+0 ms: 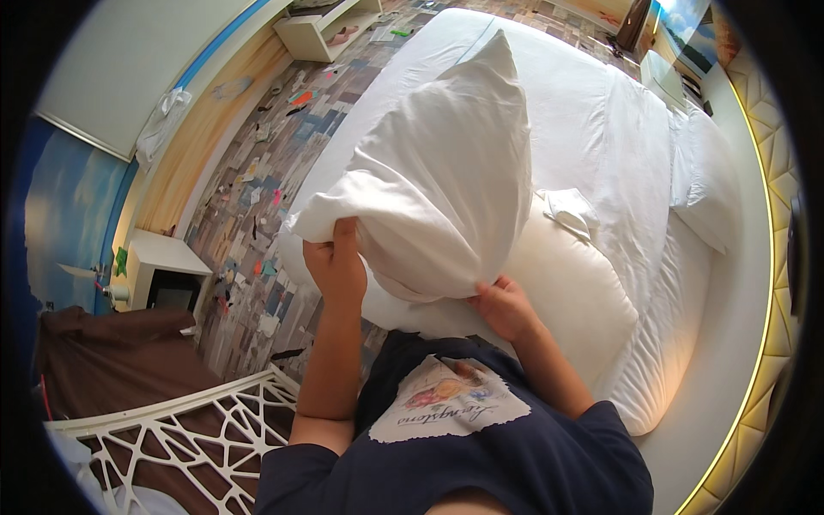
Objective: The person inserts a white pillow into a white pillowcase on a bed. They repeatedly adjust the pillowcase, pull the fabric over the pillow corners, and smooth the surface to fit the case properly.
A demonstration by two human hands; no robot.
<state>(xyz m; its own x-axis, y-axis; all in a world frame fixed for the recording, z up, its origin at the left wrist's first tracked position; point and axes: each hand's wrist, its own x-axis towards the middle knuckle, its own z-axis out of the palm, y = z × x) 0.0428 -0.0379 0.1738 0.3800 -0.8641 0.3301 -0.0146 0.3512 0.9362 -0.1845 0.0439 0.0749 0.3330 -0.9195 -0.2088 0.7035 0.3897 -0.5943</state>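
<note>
A white pillow in its pillowcase (444, 161) is held up over the bed, one pointed corner rising toward the far side. My left hand (336, 264) grips the cloth at its near left corner, thumb on top. With its fingertips, my right hand (505, 306) pinches the near right edge. Behind my right hand lies a bare cream-white pillow (573, 283) on the near part of the bed. A small folded white cloth (570, 209) rests at that pillow's far edge. The inside of the held pillowcase is hidden.
The white-sheeted bed (566, 84) stretches ahead, with more white pillows (705, 174) at its right end by a padded headboard (766, 257). Scraps litter the patterned floor (257, 187). A white cabinet (167, 264) and a white lattice panel (187, 444) stand to the left.
</note>
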